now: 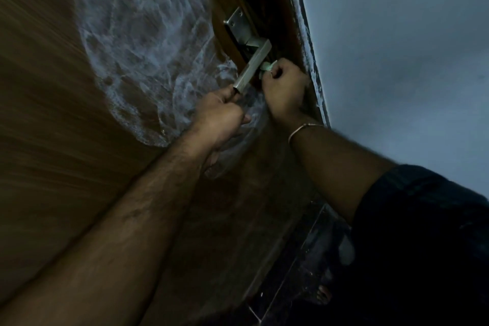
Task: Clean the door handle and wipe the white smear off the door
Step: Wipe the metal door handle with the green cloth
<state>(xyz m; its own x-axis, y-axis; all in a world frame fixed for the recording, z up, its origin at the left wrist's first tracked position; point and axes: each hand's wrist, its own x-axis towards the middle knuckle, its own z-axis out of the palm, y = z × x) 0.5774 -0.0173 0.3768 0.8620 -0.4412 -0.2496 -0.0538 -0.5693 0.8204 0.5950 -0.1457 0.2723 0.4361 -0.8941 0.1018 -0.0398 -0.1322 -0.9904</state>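
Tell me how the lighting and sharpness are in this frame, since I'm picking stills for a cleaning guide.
Head view: dim and bluish overall; the door handle catches the most light; the white smear reads clearly against the brown door, whose grain streaks with blur on the left; wide-angle bending curves the door edge; the bottom right corner is nearly black.
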